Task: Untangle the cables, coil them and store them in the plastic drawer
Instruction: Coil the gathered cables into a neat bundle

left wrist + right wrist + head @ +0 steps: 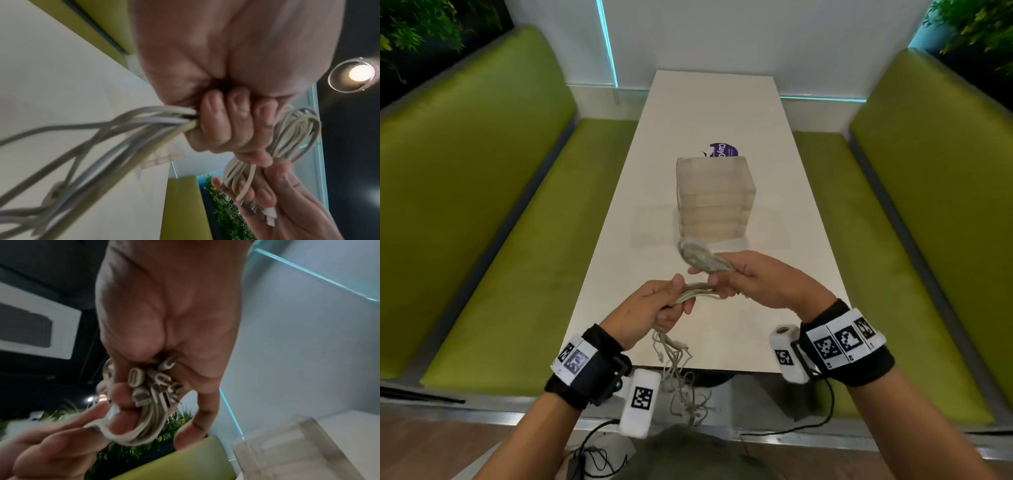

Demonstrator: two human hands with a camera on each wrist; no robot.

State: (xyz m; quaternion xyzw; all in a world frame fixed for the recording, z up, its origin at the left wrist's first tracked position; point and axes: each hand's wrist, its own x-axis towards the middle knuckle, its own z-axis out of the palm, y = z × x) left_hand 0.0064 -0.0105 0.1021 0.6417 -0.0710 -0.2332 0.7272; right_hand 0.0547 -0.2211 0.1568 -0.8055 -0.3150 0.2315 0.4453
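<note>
A bundle of pale grey-white cables (697, 293) stretches between both hands above the near end of the white table (715, 113). My left hand (654, 308) grips the bundle in a fist (224, 128); loose tangled ends (681, 373) hang from it past the table edge. My right hand (743, 274) holds a coiled loop (700, 258) of the cables, fingers curled round it (144, 395), with several plugs showing in the palm. The clear plastic drawer unit (714, 197) stands on the table just beyond the hands.
Green cushioned benches (493, 219) (914, 205) flank the table on both sides. A purple round sticker (724, 150) lies behind the drawer unit. Plants stand in the far corners. Black wires trail on the floor near my feet.
</note>
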